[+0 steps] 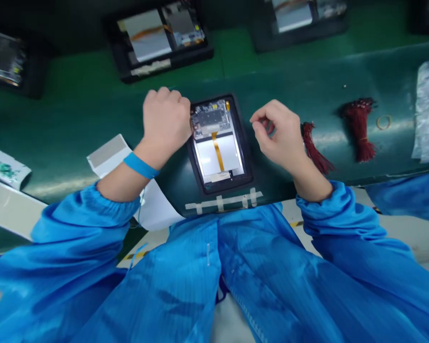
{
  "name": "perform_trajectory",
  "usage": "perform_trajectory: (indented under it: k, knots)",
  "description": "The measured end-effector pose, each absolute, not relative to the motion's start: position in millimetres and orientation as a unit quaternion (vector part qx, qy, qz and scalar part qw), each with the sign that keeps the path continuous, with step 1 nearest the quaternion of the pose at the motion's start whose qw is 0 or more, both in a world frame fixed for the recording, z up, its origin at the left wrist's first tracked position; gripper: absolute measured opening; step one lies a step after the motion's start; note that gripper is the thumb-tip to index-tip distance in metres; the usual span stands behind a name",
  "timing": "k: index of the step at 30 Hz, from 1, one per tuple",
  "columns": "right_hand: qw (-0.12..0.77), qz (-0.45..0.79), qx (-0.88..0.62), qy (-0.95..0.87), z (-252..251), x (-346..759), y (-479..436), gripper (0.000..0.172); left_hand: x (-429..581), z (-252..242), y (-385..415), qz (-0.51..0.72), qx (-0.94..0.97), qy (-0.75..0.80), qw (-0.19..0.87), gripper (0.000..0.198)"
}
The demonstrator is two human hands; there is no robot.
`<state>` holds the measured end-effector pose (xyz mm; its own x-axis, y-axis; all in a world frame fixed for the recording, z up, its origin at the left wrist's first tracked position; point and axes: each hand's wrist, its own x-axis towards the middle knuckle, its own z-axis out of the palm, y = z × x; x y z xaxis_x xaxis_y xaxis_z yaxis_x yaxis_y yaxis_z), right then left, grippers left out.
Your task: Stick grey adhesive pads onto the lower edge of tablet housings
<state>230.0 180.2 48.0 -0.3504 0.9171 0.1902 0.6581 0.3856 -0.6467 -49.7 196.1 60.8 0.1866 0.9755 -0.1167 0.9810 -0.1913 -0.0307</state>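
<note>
Fingers of left hand (pixel 166 121) clenched against one tablet (pixel 219 152) — right hand (pixel 277 131) pinched | two wire bundles (pixel 357 126)

Shows left hand (pixel 166 119) curled against uncovered tablet (pixel 219 143) on green desk (pixel 75 119), right hand (pixel 277 131) pinched just beside.

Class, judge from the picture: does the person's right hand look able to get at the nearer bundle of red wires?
Probably yes. The right hand hovers right beside the nearer bundle of red wires, and nothing lies between them. Its fingers are pinched together, so they would have to open first.
</note>
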Motion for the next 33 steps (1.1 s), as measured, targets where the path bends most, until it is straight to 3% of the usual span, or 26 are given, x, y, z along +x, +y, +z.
perform_trajectory:
  k: [6,14,17,20,22,23,26,29,33]
  knots:
    - [0.243,0.239,-0.546,-0.765,54.0,248.7,171.4,0.022,-26.0,83.3,192.9,-0.097,0.78,0.618,0.013,0.025]
    - [0.268,0.255,-0.514,-0.774,48.0,249.4,158.9,0.012,-37.0,75.7,213.9,-0.074,0.718,0.687,0.082,0.027]
    - [0.277,0.256,-0.498,-0.781,47.0,246.4,156.0,0.01,-68.0,74.0,212.7,0.004,0.643,0.733,0.225,0.032]
    - [0.263,0.257,-0.505,-0.781,45.3,248.5,152.2,0.009,-109.0,79.5,177.9,0.146,0.55,0.746,0.345,0.024]
    - [0.24,0.262,-0.528,-0.772,41.9,250.3,148.3,0.009,-135.0,80.2,136.6,0.217,0.545,0.756,0.289,0.017]
    - [0.225,0.265,-0.541,-0.766,39.1,250.2,146.1,0.009,-146.2,78.1,113.3,0.222,0.57,0.762,0.213,0.018]
    - [0.183,0.268,-0.57,-0.755,27.4,242.9,140.5,0.013,-169.1,61.1,48.0,0.067,0.682,0.728,0.02,0.023]
    - [0.15,0.247,-0.585,-0.758,16.1,229.3,139.7,0.021,-177.6,39.8,4.5,-0.088,0.74,0.665,0.036,0.038]
    - [0.167,0.232,-0.6,-0.747,16.7,213.4,143.6,0.019,-181.0,39.8,-13.9,-0.074,0.755,0.646,0.086,0.057]
